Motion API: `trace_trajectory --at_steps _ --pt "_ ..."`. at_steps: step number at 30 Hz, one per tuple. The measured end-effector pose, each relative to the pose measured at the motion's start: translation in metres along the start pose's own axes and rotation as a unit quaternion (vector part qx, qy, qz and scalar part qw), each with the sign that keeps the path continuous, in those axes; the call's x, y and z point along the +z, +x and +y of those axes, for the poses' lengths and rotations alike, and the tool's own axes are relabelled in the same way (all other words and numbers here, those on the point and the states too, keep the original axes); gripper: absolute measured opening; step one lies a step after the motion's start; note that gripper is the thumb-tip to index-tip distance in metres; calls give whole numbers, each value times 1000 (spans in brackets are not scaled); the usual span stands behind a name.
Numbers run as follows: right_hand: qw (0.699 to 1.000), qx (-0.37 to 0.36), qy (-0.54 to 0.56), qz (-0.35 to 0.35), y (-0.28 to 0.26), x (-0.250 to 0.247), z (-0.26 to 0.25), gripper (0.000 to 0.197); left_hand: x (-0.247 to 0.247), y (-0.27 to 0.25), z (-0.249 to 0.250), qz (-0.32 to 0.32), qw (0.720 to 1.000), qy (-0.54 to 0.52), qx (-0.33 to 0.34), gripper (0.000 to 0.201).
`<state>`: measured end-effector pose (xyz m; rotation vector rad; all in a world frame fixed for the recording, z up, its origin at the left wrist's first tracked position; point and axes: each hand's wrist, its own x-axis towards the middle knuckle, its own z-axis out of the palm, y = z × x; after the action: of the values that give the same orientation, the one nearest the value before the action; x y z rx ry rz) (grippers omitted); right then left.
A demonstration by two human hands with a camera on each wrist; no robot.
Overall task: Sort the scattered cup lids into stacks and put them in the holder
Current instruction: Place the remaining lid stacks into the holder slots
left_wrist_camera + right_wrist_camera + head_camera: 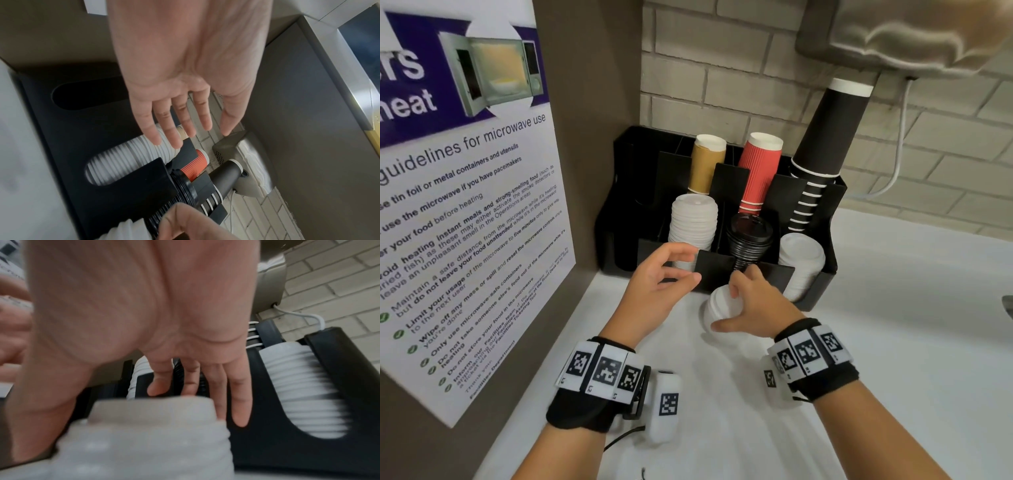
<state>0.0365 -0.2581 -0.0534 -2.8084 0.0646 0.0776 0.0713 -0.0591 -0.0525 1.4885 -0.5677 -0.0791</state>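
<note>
A short stack of white lids (717, 306) (144, 443) sits on the white counter just in front of the black holder (815, 284) (82, 146). My right hand (725, 310) grips this stack, its fingers (239, 402) down the far side and the thumb on the near side. My left hand (693, 267) (191, 134) hovers open and empty before the holder's front wall, near the tall white lid stack (693, 222). The front slots also hold black lids (750, 236) and a second white lid stack (801, 260).
Tan cups (705, 164), red cups (758, 171) and black cups (822, 144) stand in the holder's back slots. A wall panel with a microwave poster (465, 222) closes the left side. A grey dispenser (893, 31) with a white cord (897, 164) hangs above right.
</note>
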Motion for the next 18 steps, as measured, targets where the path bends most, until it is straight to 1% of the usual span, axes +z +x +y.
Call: trace_trajectory --at_steps 7,11,13,14,16,17,18 --pt "1000 -2 22 8 3 7 -1 58 -3 1 0 5 1000 -6 -1 33" --pt "998 -8 54 43 -3 -6 3 56 -1 1 2 14 1000 -6 -6 34" --pt "991 -26 104 79 -8 -19 3 54 0 1 3 8 1000 -7 -20 38" --pt "984 -39 141 101 -11 -26 1 53 0 0 3 -7 999 -7 -33 47" --pt "963 -73 227 126 -18 -39 -8 51 4 -1 3 -58 997 -5 -55 76" --pt "951 -89 273 119 -22 -44 -14 50 7 -2 3 -83 995 -8 -60 87" --pt "938 -100 317 102 -26 -47 -20 51 10 -3 4 -100 993 -18 -61 94"
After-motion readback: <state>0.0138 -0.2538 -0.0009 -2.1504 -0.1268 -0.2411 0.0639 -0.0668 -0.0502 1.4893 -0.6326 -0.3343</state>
